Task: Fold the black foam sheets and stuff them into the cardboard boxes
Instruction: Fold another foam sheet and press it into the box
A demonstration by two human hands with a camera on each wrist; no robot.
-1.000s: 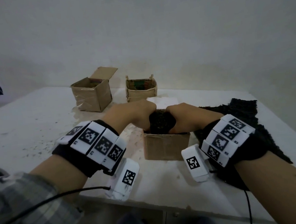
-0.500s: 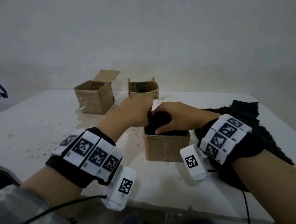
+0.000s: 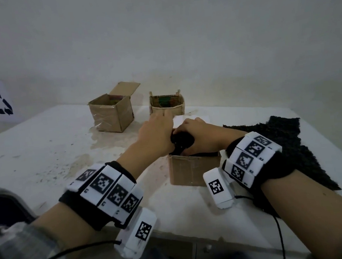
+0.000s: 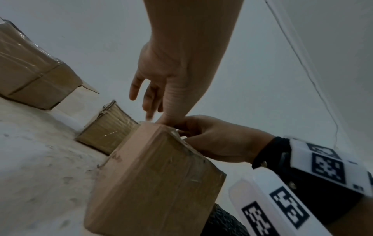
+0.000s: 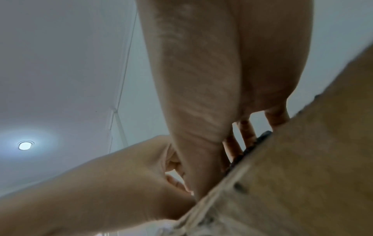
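A small cardboard box [image 3: 195, 169] stands near the table's front edge, with a wad of black foam [image 3: 182, 141] bulging out of its top. My right hand [image 3: 190, 128] is curled over the wad and grips it at the box mouth. In the right wrist view its fingers [image 5: 232, 146] reach down onto the foam [image 5: 254, 144]. My left hand [image 3: 160, 121] lies beside the wad with fingers stretched forward. In the left wrist view its thumb side touches the top edge of the box [image 4: 153, 175]. A flat black foam sheet [image 3: 281, 139] lies to the right.
Two more cardboard boxes stand at the back: one with a raised flap [image 3: 112, 113] and a lower one [image 3: 167, 106] with coloured contents. The white table [image 3: 33, 159] stretches to the left, stained and speckled. A wall closes the far side.
My left hand has let go of the foam wad and straightened its fingers forward. My right hand has shifted over the top of the wad, which now sits lower in the box.
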